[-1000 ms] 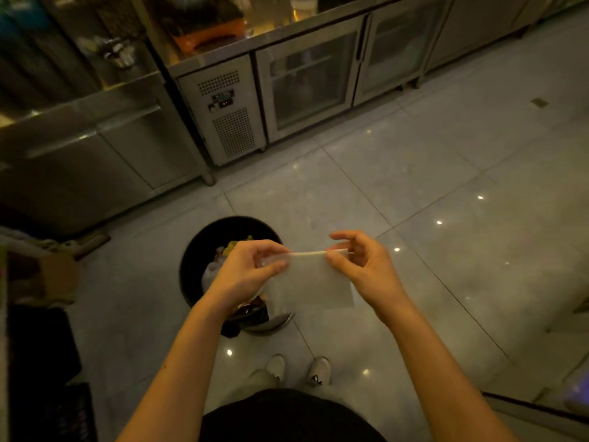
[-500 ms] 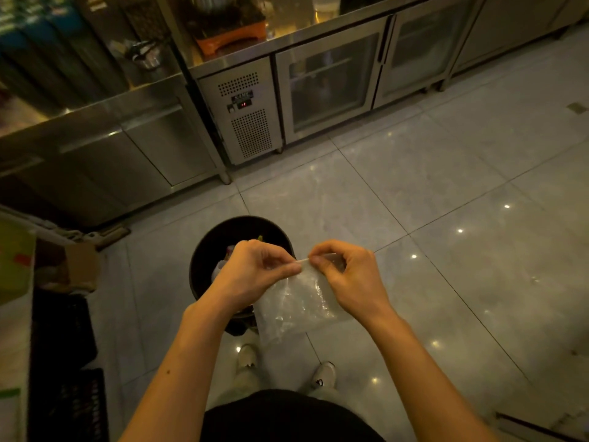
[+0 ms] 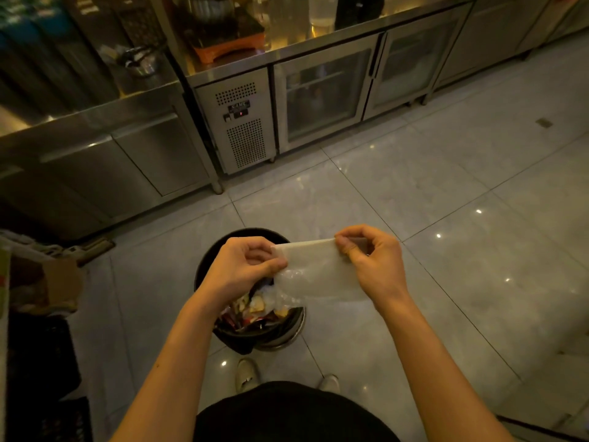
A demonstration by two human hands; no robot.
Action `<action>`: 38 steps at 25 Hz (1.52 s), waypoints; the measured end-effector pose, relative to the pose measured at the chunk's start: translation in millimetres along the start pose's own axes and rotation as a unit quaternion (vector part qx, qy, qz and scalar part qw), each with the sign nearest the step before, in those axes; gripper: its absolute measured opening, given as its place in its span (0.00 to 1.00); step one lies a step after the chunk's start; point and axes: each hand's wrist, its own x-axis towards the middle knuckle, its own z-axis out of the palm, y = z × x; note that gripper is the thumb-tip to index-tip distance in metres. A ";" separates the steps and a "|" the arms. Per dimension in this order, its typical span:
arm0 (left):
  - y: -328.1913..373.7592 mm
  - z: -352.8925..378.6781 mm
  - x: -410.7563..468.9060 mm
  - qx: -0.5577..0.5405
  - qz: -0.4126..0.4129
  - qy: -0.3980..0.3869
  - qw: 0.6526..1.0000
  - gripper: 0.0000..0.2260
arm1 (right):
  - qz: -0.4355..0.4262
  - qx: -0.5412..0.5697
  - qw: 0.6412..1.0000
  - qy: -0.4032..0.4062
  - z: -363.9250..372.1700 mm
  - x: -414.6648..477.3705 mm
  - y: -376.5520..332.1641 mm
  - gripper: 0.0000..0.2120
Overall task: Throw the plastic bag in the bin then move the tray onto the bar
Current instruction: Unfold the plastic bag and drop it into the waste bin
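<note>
Head camera, looking steeply down, close above floor [image 3: 446, 186].

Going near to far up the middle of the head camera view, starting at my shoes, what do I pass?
Shoes → bin → plastic bag, pinched by the left hand and right hand → bare floor tiles → glass-door under-counter fridge → steel counter.
</note>
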 end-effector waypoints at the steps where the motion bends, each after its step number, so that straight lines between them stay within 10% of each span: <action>1: -5.5 -13.6 1.5 -0.017 -0.001 0.005 1.000 0.07 | 0.007 0.004 1.000 0.002 13.2 2.5 -5.4 0.04; 6: -22.6 -55.6 4.4 -0.111 -0.042 -0.074 0.990 0.16 | 0.049 0.045 0.997 0.034 60.9 6.4 -23.9 0.01; 15: -93.6 -132.2 7.1 -0.183 -0.084 0.043 0.979 0.09 | 0.183 0.069 0.973 -0.120 143.6 -15.8 -14.3 0.15; 22: -148.5 -149.3 -4.8 -0.196 -0.181 -0.110 0.957 0.23 | 0.239 0.058 0.969 -0.034 187.0 -31.7 15.3 0.10; 38: -230.9 -89.7 4.6 -0.093 -0.413 0.108 0.899 0.16 | 0.443 -0.032 0.892 -0.088 217.4 -15.8 126.5 0.12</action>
